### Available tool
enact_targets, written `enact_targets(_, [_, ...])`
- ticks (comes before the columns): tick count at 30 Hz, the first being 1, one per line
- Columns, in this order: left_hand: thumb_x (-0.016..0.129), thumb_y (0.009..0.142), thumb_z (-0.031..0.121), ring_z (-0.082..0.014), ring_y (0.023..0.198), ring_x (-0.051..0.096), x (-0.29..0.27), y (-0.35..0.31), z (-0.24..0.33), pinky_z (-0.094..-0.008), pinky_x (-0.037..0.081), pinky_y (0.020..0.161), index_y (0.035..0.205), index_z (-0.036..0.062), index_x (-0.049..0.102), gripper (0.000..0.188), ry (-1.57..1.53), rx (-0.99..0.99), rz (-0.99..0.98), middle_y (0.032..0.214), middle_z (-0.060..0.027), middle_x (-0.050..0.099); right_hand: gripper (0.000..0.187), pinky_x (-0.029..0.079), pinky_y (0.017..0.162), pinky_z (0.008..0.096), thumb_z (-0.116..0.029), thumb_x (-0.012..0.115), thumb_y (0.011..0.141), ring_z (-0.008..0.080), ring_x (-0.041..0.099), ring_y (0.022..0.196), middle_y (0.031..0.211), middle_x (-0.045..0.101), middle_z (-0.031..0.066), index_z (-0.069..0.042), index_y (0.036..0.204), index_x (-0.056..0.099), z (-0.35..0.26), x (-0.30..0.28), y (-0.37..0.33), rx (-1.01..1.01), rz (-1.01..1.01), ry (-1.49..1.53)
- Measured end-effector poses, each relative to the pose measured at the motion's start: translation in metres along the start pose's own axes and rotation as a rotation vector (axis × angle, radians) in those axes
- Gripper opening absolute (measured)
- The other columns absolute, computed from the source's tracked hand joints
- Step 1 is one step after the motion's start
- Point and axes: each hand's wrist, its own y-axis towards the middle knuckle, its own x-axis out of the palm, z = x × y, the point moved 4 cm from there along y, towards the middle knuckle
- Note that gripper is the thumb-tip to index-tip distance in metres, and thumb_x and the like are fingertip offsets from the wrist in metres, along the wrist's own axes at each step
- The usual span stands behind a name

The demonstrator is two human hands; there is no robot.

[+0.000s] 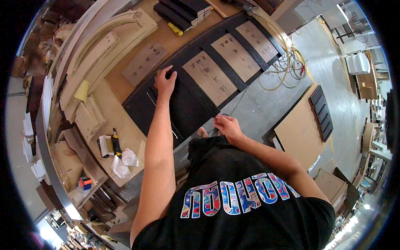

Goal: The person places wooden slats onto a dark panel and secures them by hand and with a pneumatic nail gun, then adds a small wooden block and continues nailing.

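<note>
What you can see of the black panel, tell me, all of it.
The black panel is long, flat and matt-looking, lying diagonally, partly over a brown surface. Wood-grained black strips cross it, with three brown, hand-marked boards between them. A thin pale rod lies across its left part. The left hand is near its far edge; the right hand is at the near edge, by a strip's end.

Obstacle: stacked strips [179, 12] beyond black panel [189, 112]
</note>
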Motion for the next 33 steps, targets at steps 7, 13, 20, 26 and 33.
enact_targets(7, [0.078,0.089,0.034,-0.0315,0.129,0.055,-0.006,0.0,-0.009,-0.0576,0.032,0.112,0.126,0.0284,0.076,0.038,-0.004,-0.011,0.009,0.124,-0.0002,0.067,0.019,0.058,0.088,0.0307,-0.005,0.062,0.098,0.0207,0.068,0.102,0.106,0.072,0.0136,0.011,0.1,0.071,-0.008,0.014,-0.005,0.173,0.091,0.232])
enact_targets(13, [0.078,0.093,0.032,-0.0296,0.132,0.053,-0.005,-0.008,0.019,-0.0516,0.032,0.117,0.132,0.0266,0.073,0.04,0.111,-0.048,-0.03,0.132,-0.0048,0.065,0.017,0.058,0.087,0.0306,-0.004,0.061,0.098,0.0188,0.067,0.098,0.101,0.07,0.0116,0.011,0.095,0.069,-0.011,0.01,-0.004,0.15,0.071,0.177])
enact_targets(20, [0.079,0.087,0.035,-0.0327,0.136,0.05,-0.002,-0.005,0.008,-0.0596,0.031,0.114,0.127,0.0311,0.075,0.041,0.104,-0.046,-0.004,0.136,-0.0045,0.059,0.027,0.057,0.103,0.0384,-0.013,0.066,0.103,0.0265,0.068,0.107,0.111,0.069,0.0164,0.011,0.116,0.067,0.003,-0.003,0.007,0.024,-0.08,-0.005])
enact_targets(26, [0.079,0.087,0.037,-0.0331,0.138,0.048,0.0,-0.006,0.008,-0.0616,0.029,0.115,0.129,0.032,0.074,0.043,0.157,-0.05,-0.008,0.14,-0.0073,0.054,0.027,0.057,0.103,0.0389,-0.012,0.064,0.104,0.0273,0.069,0.106,0.11,0.069,0.0173,0.012,0.117,0.067,0.001,0.0,0.006,0.189,0.019,0.233])
enact_targets(33, [0.08,0.089,0.037,-0.0336,0.138,0.047,0.0,-0.006,0.008,-0.0635,0.027,0.116,0.132,0.0361,0.072,0.044,0.187,-0.047,-0.025,0.143,-0.0072,0.053,0.023,0.058,0.097,0.0353,-0.017,0.065,0.103,0.0209,0.067,0.099,0.102,0.068,0.0105,0.006,0.102,0.068,0.001,0.004,0.004,0.2,0.043,0.277])
